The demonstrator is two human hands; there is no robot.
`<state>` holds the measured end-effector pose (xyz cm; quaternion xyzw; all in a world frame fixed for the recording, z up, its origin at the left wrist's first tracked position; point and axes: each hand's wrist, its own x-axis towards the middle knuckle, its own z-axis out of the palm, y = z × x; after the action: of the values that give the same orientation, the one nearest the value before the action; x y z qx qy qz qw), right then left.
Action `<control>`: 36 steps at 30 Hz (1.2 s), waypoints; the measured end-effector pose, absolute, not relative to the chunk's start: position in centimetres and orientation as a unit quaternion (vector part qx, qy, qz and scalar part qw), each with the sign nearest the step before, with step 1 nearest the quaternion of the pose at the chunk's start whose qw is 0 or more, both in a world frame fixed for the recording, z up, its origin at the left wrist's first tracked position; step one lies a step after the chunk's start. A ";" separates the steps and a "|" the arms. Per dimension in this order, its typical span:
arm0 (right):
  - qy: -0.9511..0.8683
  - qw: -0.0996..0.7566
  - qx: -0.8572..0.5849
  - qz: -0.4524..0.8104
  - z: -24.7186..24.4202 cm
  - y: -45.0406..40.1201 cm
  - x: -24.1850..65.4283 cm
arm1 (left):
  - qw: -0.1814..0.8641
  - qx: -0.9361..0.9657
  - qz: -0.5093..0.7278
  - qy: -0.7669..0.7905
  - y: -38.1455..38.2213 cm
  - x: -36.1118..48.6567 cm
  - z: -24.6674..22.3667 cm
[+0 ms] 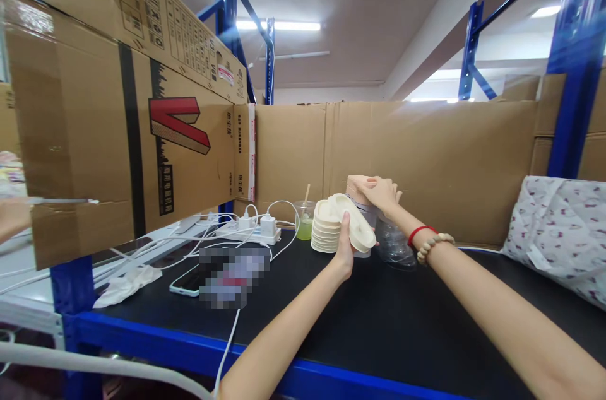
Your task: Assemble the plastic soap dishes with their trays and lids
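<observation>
The black tabletop [364,337], edged in blue, carries a phone [187,280] beside a crumpled white tissue [130,285], a white power strip [258,233] with plugs and cables, a cup of green liquid [304,228], a stack of cream trays [326,229] and a patterned cloth bundle [561,236].

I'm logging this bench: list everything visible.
Moulded pieces: several, cream, centre
Block: one, pinkish, behind pieces
Plastic item: one, clear, centre
Cup: one, clear, left of pieces
Power strip: one, white, back
Chargers: two, white, on strip
Cables: several, white, left
Phone: at least one, pale-edged, left
Tissue: one, white, left
Cloth: one, patterned white, right
Cardboard: several, brown, around
Posts: several, blue, around
Worktop: one, black, below
Lights: several, white, overhead
Stick: one, white, left
Other person's hand: one, far left
Bracelets: two, red, beige, right wrist
Left hand: one, centre
Right hand: one, centre
</observation>
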<state>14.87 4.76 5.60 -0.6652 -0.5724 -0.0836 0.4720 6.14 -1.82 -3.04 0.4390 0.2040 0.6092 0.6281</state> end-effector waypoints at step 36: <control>-0.908 0.265 -0.213 -0.244 1.4 0.1 14.1 | 0.444 0.340 0.769 0.310 1.3 0.5 -0.5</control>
<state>14.15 0.07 1.40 -0.2125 -0.9084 -0.2438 0.2649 0.52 1.27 -0.46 0.3403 0.3095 0.7689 0.4440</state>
